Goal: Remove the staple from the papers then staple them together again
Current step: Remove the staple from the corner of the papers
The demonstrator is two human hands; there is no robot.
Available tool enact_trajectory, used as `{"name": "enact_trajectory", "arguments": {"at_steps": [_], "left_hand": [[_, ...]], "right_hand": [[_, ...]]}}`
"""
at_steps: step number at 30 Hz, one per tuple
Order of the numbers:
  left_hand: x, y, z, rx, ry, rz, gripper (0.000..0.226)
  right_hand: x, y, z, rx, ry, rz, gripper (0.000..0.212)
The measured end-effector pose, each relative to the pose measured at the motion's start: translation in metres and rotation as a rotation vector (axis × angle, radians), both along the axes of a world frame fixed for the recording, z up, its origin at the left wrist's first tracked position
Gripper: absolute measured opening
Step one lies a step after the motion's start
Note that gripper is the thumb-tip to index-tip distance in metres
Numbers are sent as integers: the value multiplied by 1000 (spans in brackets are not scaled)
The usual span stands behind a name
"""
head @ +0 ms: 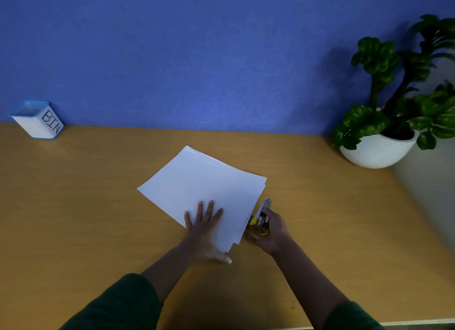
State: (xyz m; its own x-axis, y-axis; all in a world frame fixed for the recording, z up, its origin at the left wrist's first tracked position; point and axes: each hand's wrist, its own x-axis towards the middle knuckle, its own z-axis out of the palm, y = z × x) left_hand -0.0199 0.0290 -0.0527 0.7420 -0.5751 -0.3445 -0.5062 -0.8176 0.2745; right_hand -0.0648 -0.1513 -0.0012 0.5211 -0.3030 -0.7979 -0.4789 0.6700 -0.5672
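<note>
A stack of white papers (202, 184) lies turned at an angle in the middle of the wooden desk (73, 206). Its near right edges are fanned out slightly. My left hand (204, 231) presses flat on the near corner of the stack, fingers straight, with the thumb on the desk under the corner. My right hand (269, 231) grips a small yellow and silver stapler (261, 217) right at the stack's right edge. The stapler's front end touches the edge of the papers. No staple can be made out.
A white box with a blue rim marked BIN (37, 119) stands at the far left against the blue wall. A potted green plant in a white bowl (376, 150) stands at the far right. The desk's right edge runs past the plant.
</note>
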Motion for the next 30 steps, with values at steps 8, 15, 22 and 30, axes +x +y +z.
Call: {"name": "enact_trajectory", "arguments": {"at_steps": [8, 15, 22, 30], "left_hand": [[-19, 17, -6, -236, -181, -119, 106], [-18, 7, 8, -476, -380, -37, 39], [-1, -15, 54, -937, 66, 611, 22], [14, -23, 116, -1152, 503, 742, 13]], "right_hand": [[-9, 11, -4, 97, -116, 31, 25], [-8, 8, 5, 206, -239, 6, 23], [-5, -2, 29, 99, -341, 1, 27], [-14, -8, 64, -435, -460, 250, 20]]}}
